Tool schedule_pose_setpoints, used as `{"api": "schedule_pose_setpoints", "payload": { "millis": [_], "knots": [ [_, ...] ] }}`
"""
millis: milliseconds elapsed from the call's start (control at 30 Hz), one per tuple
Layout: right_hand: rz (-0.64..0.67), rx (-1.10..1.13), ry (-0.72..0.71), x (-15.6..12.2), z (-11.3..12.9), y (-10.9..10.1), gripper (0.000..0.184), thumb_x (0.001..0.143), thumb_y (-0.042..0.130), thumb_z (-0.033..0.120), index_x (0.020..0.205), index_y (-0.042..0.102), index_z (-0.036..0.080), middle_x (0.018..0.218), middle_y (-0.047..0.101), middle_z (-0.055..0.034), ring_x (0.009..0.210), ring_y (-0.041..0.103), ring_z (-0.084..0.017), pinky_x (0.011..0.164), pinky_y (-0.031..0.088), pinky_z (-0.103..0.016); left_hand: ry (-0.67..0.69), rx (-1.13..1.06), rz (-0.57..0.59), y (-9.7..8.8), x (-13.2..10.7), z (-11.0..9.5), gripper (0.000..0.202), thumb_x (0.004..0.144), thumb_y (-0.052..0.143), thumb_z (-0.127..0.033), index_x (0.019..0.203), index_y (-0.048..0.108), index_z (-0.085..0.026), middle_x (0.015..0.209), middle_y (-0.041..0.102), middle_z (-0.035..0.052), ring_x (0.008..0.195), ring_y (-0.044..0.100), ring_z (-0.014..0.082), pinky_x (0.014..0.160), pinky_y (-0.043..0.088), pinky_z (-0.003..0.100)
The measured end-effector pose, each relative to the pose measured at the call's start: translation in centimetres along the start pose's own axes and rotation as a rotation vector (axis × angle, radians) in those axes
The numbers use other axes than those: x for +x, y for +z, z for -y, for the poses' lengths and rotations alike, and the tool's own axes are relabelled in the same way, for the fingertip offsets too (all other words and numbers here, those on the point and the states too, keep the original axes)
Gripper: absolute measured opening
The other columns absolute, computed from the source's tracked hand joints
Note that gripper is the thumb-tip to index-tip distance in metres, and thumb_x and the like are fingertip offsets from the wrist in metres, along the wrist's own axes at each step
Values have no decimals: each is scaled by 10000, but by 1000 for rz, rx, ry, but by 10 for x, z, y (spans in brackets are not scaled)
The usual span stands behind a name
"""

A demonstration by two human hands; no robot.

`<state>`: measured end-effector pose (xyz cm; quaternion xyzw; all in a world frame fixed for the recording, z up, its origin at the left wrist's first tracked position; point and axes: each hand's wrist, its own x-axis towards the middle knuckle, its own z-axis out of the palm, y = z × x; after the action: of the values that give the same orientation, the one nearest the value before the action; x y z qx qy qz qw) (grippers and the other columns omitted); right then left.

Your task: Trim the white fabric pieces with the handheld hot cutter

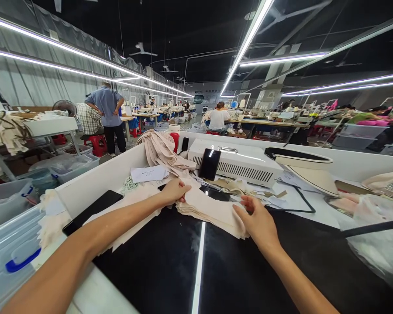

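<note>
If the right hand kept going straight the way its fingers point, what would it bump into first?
The pale cloth stack, it seems: its near end lies right by the right hand's fingertips. Whether they already touch is unclear.

No text can be read with certainty. Small dark print is borne by a white paper slip (149,173) at the near left, raised-looking characters are carried by the far wall (212,91), and a small triangular sign (271,93) is displayed on a far pillar (277,82), all too small to be deciphered.
</note>
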<state>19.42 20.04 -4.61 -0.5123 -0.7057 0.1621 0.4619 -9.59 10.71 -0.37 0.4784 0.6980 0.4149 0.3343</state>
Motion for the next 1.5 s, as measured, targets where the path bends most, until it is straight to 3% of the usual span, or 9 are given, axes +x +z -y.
{"api": "schedule_pose_setpoints", "payload": {
  "millis": [200, 433, 567, 733, 1000, 1133, 1300, 1400, 1500],
  "knots": [
    [21, -61, -221, -8, 5, 5, 459, 940, 676, 552, 1252, 808, 242, 1338, 881, -206, 1307, 811, -487, 1229, 594, -692, 316, 121, -214, -8, -11, -18, 157, 1267, 652, -302, 1318, 741, -183, 1268, 798, 94, 1177, 787, 257, 1107, 675, 441],
    [125, -109, -440, -23, 8, 23, 444, 1120, 578, 521, 1366, 852, 273, 1438, 873, -167, 1401, 807, -416, 1237, 640, -615, 698, 374, 6, 5, -19, -28, 137, 1175, 771, -295, 1289, 804, -227, 1486, 834, 118, 1485, 747, 310, 1361, 546, 456],
    [181, -166, -471, -25, -7, 30, 455, 1143, 582, 518, 1385, 875, 267, 1456, 885, -173, 1376, 831, -405, 1205, 676, -592, 695, 531, 100, 12, -13, -10, 299, 1190, 773, -334, 1444, 816, -183, 1751, 721, 187, 1717, 614, 366, 1477, 439, 529],
    [230, -237, -458, -27, -27, 32, 469, 1154, 568, 556, 1304, 906, 267, 1431, 902, -192, 1330, 858, -423, 1160, 701, -596, 629, 625, 150, 14, -8, 10, 442, 1229, 702, -376, 1615, 763, -171, 1867, 614, 214, 1794, 531, 410, 1495, 407, 617],
    [217, -246, -464, -36, -19, 30, 549, 1185, 516, 562, 1441, 859, 219, 1466, 886, -224, 1393, 842, -442, 1220, 678, -636, 621, 593, 123, 12, -15, 5, 462, 1213, 687, -285, 1647, 770, -150, 1837, 651, 201, 1758, 583, 394, 1477, 456, 539],
    [209, -217, -490, -55, -2, 21, 579, 1212, 530, 561, 1569, 802, 194, 1511, 868, -221, 1443, 827, -420, 1258, 673, -622, 596, 578, 67, -22, -23, -4, 427, 1254, 590, -295, 1631, 779, -222, 1775, 725, 122, 1717, 617, 321, 1478, 453, 492],
    [233, -164, -537, -93, 14, 9, 514, 1220, 592, 583, 1567, 830, 288, 1511, 883, -154, 1428, 849, -389, 1209, 726, -576, 405, 650, -40, -98, -43, 10, 294, 1275, 594, -309, 1348, 853, -189, 1412, 854, 151, 1348, 798, 321, 1269, 631, 539],
    [220, -102, -556, -113, 14, 9, 490, 1222, 590, 590, 1532, 855, 318, 1496, 892, -137, 1404, 864, -389, 1168, 756, -575, 253, 718, -74, -131, -61, 29, 354, 1212, 824, -450, 1450, 795, -190, 1472, 802, 129, 1296, 809, 316, 1144, 708, 555],
    [213, -42, -565, -126, 9, 16, 490, 1216, 592, 624, 1508, 874, 349, 1493, 894, -127, 1389, 874, -391, 1142, 775, -574, 132, 759, -82, -142, -78, 45, 420, 1200, 848, -457, 1516, 768, -194, 1515, 781, 134, 1290, 812, 316, 1105, 730, 542]
  ]
}}
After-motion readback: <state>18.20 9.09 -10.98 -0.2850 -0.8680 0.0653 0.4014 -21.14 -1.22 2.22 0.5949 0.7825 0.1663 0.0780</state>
